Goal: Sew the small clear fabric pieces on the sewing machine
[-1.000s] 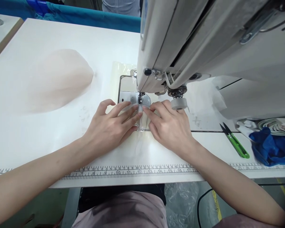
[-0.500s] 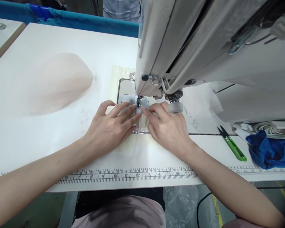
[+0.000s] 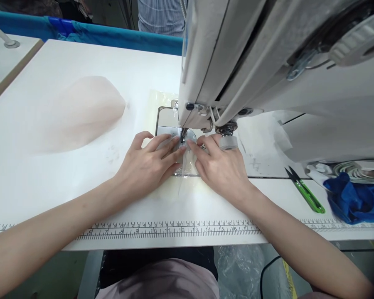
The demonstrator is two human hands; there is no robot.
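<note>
Fingers spread and laid flat, my left hand (image 3: 151, 160) rests beside the presser foot (image 3: 183, 135) of a sewing machine (image 3: 218, 70). Its fingertips touch a narrow, sheer whitish strip of fabric (image 3: 184, 164) that runs from the foot toward me. On the other side, my right hand (image 3: 221, 164) has its index fingertip at the strip's edge, close to the foot. Its thumb is apart and its other fingers are bent, partly behind a round white knob (image 3: 228, 143). Under both hands lies the metal needle plate (image 3: 168, 120), with clear film around it.
A sheer pinkish fabric piece (image 3: 90, 112) lies left on the white table (image 3: 65, 182). Green thread snips (image 3: 307, 192) and a blue cloth (image 3: 357, 197) are at the right. Pale sheer fabric (image 3: 264, 133) lies under the machine arm. A printed ruler (image 3: 174, 229) lines the front edge.
The view has shifted slightly, showing more of the machine's handwheel at top right. Both hands keep almost the same position at the presser foot.
</note>
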